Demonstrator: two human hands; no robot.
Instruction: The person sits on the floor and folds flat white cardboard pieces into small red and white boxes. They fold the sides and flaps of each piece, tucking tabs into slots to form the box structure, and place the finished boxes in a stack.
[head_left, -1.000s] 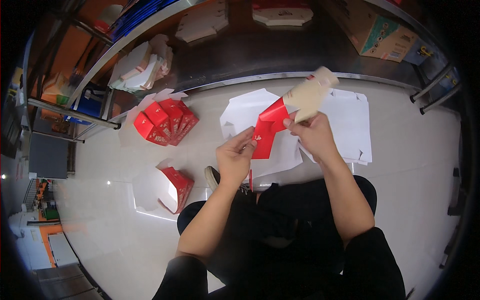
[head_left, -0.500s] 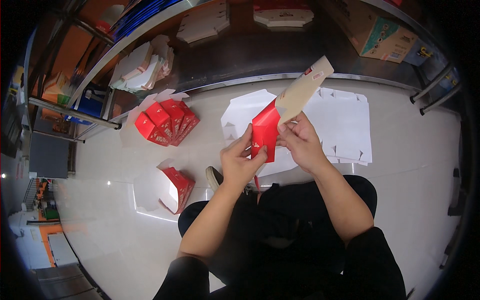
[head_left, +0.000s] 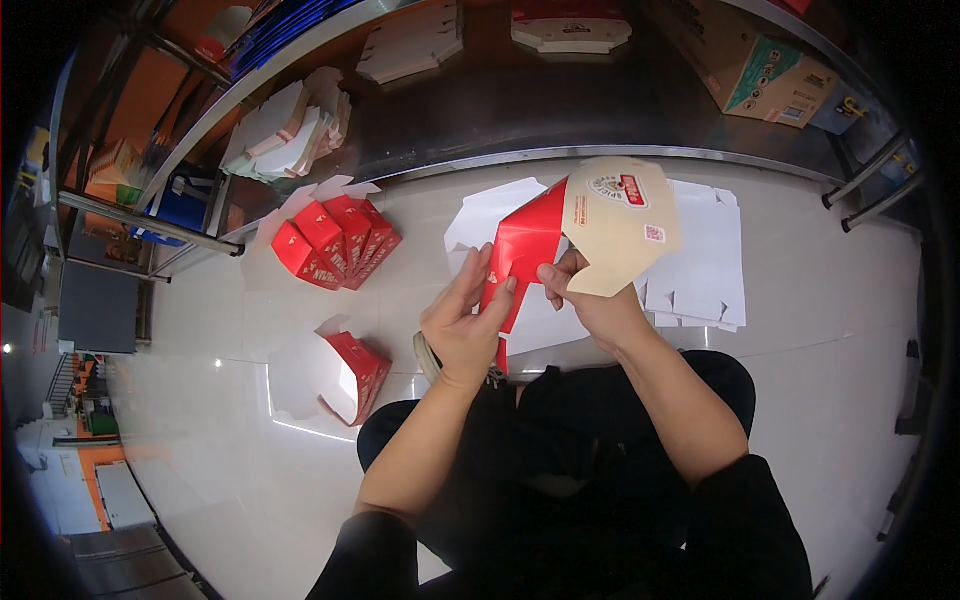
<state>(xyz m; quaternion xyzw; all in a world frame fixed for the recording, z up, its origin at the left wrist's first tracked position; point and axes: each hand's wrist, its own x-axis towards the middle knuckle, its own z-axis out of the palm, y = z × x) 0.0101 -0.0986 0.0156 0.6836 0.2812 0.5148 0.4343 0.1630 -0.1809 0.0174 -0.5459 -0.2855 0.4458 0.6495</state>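
Note:
A partly folded cardboard food box, red at one end with a cream printed panel, is held up in front of me in both hands. My left hand grips the lower red end, thumb on the near face and fingers along its left edge. My right hand is closed on the box near the join of red and cream, its thumb on the red face and part of the hand hidden by the cream panel. Behind and below the box, flat white cardboard blanks lie on the floor.
Several red folded boxes stand nested on the floor at left. Nearer me sits another red box. A steel shelf at the far side bears stacked blanks and a brown carton; its metal legs stand at right.
The box has turned, so the cream panel's broad printed face now shows and has swung lower to the right. My left fingers have straightened along the red edge; both hands have shifted slightly.

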